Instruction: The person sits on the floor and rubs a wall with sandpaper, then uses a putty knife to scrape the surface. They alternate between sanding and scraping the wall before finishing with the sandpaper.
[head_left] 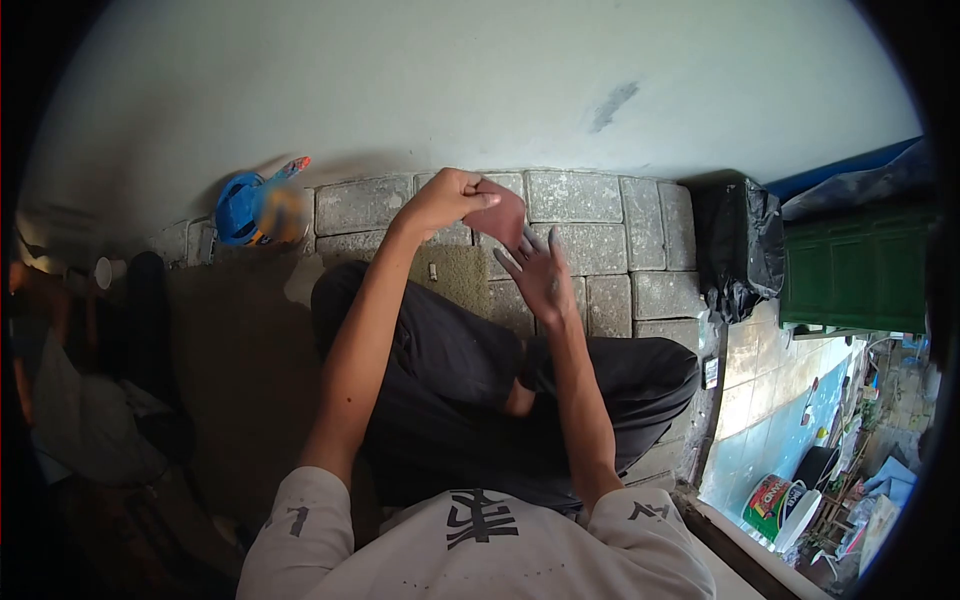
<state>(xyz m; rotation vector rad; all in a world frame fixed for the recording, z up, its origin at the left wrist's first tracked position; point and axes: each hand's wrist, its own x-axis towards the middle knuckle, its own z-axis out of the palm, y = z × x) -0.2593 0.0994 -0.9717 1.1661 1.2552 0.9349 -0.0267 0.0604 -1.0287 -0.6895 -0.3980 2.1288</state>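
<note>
L hand [447, 198] held out front, fingers curled into a tight pinch, wrist bent, forearm bare & nearly straight. R hand [540, 272] just below & beside it, palm flat, fingers spread wide, elbow bent, fingertips dusty grey.

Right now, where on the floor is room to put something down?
Bare: the paving stones between the open right hand and the black bag, and the brown floor between the blue thing and the leg. Crowded: near the green bin, and where the left hand pinches a red-brown sheet.
</note>
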